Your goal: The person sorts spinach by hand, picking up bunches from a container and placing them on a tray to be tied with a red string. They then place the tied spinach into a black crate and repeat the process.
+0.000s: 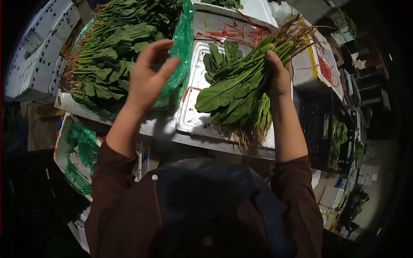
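My right hand (279, 76) is wrapped round the stems of a bunch of spinach (251, 75), thumb on top. Its leaves point down to the left and its brown roots stick out at the upper right. Beneath it, more stems with roots (261, 122) hang over a white foam lid (193, 101). My left hand (150, 75) is raised, thumb and fingers apart, with nothing in it. It is nearest to a green plastic bag (183, 56), and beyond it lies a large heap of spinach (107, 56) with the roots to the left.
Red ties (234, 33) lie tangled at the back of the table. To the right are a foam box (316, 64) with more red ties and a black crate (318, 122) holding some greens. White boxes (38, 56) are stacked at left; a bin with green plastic (81, 146) stands below.
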Tool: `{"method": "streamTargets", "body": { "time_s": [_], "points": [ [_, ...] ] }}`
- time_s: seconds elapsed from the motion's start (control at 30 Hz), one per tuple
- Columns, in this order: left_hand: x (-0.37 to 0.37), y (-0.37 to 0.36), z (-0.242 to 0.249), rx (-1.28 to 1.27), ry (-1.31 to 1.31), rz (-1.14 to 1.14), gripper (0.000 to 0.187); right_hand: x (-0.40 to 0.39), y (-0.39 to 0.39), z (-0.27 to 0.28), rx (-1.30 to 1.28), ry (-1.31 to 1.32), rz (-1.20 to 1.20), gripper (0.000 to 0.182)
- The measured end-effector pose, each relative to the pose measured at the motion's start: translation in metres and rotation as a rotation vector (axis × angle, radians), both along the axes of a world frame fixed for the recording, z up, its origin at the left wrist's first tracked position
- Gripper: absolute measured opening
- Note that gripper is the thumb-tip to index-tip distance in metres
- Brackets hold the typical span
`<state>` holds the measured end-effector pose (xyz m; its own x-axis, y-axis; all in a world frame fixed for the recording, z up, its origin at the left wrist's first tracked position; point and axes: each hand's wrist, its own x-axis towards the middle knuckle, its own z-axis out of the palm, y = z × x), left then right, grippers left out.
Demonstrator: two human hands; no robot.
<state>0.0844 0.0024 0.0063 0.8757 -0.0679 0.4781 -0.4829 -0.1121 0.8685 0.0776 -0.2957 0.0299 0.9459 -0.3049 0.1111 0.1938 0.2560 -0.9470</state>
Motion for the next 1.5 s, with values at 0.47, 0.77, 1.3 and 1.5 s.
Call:
{"method": "streamTargets", "body": {
  "time_s": [0.47,0.77,1.3,1.5],
  "points": [
    [0.011,-0.136,-0.021,-0.427,0.916,-0.700,0.059,-0.004,-0.111,0.072,-1.363,-0.408,0.318,0.052],
    [-0.060,-0.181,-0.097,-0.463,1.286,-0.578,0.074,-0.028,-0.088,-0.071,-2.011,-0.354,0.763,0.074],
    [-0.110,-0.215,-0.101,0.235,0.823,-0.289,0.052,-0.063,-0.106,-0.070,-1.873,-0.669,0.832,0.041],
    [-0.100,-0.205,-0.101,0.448,0.764,-0.373,0.070,-0.065,-0.111,-0.090,-1.889,-0.732,0.756,0.046]
  ]
}}
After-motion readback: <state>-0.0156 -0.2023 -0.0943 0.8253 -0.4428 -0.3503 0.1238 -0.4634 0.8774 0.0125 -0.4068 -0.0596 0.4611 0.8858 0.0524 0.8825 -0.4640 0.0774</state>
